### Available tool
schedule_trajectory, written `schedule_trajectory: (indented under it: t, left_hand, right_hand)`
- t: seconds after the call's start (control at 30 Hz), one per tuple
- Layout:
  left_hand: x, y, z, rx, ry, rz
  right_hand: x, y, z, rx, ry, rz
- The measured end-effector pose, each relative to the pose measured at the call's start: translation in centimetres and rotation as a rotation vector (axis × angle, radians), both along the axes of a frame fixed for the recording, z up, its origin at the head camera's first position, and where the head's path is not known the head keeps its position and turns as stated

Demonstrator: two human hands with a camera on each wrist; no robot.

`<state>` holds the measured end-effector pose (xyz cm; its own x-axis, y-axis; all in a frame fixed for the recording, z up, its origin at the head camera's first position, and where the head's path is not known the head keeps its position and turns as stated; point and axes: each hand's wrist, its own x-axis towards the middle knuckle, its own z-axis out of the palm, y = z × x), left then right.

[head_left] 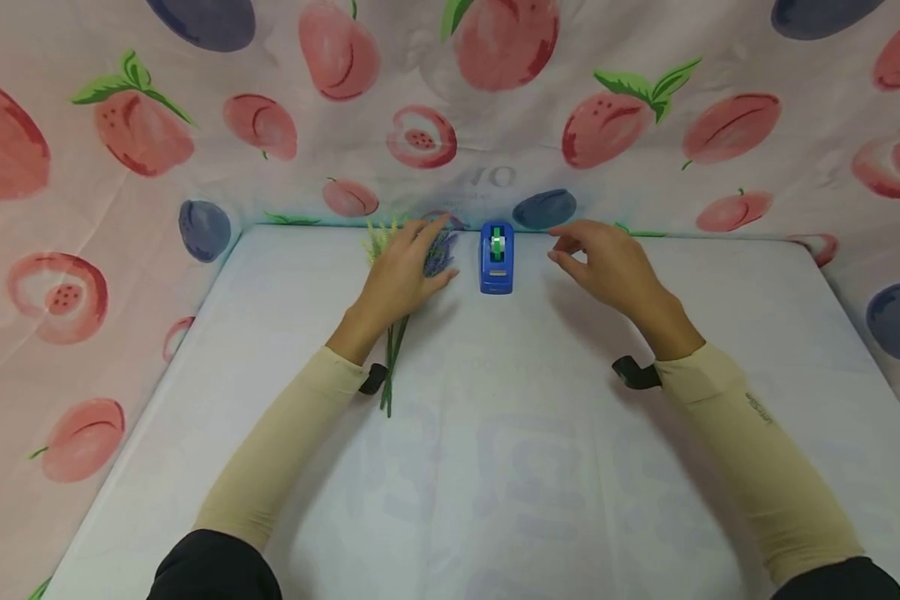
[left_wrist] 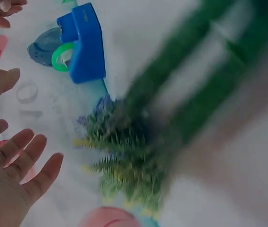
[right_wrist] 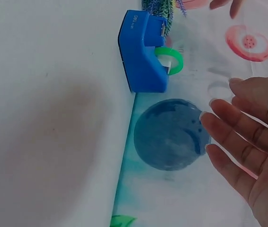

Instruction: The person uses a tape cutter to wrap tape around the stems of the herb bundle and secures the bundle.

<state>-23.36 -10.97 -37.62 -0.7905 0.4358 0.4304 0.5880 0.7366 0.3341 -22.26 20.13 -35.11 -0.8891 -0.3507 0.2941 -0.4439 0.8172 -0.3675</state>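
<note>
A blue tape dispenser (head_left: 497, 282) stands upright on its base near the far edge of a white tabletop (head_left: 495, 458), almost midway between a person's two hands. Its roll of green tape (head_left: 497, 242) sits at the end nearer the fruit-printed cloth (head_left: 420, 75), and the broad, solid-looking body probably keeps it steady without anyone holding it. Just to its left lies a bunch of yellow and purple flower sprigs (head_left: 442, 252), heads toward the cloth and green stems (head_left: 392, 362) pointing back toward the person — a lie that likely leaves the stems within easy reach. The left hand (head_left: 401, 267) hovers over the flower heads, hiding part of the bunch from the head view; its fingers and thumb are spread apart, and the left wrist view shows them clear of the sprigs, clamped on nothing. The right hand (head_left: 607, 262) is on the dispenser's other side, with a gap between; its fingers are loosely bent and the thumb stands off from them, with nothing in the grip. Set this way — flowers beside one hand, dispenser between both — each thing seems placed to be reached without the arms crossing. Neither hand touches the dispenser.
</note>
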Motion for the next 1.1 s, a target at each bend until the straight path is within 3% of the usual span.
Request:
schedule_trajectory:
  t: [0.2,0.47,0.8,0.97,1.1]
  left_hand:
    - [-1.2,1.3,-0.2,0.159,-0.255,-0.019]
    - [-3.1,3.2,-1.3,0.306,-0.447,-0.057]
    - [-4.8,5.4,-2.2,0.395,-0.568,-0.094]
    - [-5.4,6.0,-2.7,0.453,-0.623,-0.075]
    - [-5.7,6.3,-2.9,0.446,-0.647,-0.059]
  right_hand:
    - [-1.0,-0.3,-0.6,-0.079,-0.040,0.015]
    - [-2.3,-1.1,-1.1,-0.144,-0.095,0.035]
    - [-3.7,-2.0,-1.4,-0.143,-0.138,0.071]
    - [-4.4,-2.5,-1.9,-0.162,-0.162,0.098]
    - [-5.0,-2.9,-2.5,-0.195,-0.199,0.102]
